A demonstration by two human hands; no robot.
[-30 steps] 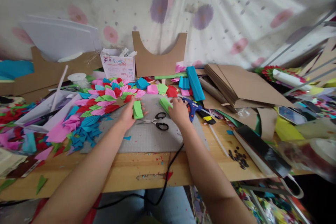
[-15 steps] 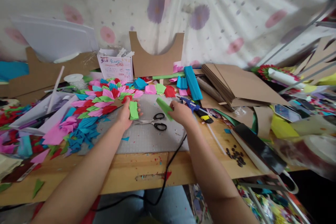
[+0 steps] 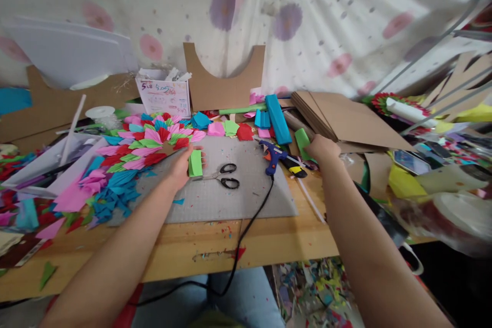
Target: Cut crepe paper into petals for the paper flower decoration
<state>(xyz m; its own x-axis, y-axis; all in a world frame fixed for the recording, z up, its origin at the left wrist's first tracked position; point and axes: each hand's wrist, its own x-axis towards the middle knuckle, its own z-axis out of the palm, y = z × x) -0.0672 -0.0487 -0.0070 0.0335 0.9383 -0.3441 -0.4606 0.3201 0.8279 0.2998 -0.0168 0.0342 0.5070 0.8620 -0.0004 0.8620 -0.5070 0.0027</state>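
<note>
Green stack point(image 3: 195, 163) in left hand point(image 3: 177, 168), roll point(image 3: 302, 141) in right hand point(image 3: 325, 149); box point(image 3: 163, 99) holds strips point(image 3: 175, 75).

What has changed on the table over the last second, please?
The right hand, gripping a green paper strip, has swung from the grey mat beside the scissors out to the right, past the glue gun, to the edge of the cardboard stack. The left hand stays closed on its green paper block by the paper flower; scissors and glue gun have not moved.

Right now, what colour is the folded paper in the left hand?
Bright green; the folded paper shows best in the head view.
</note>
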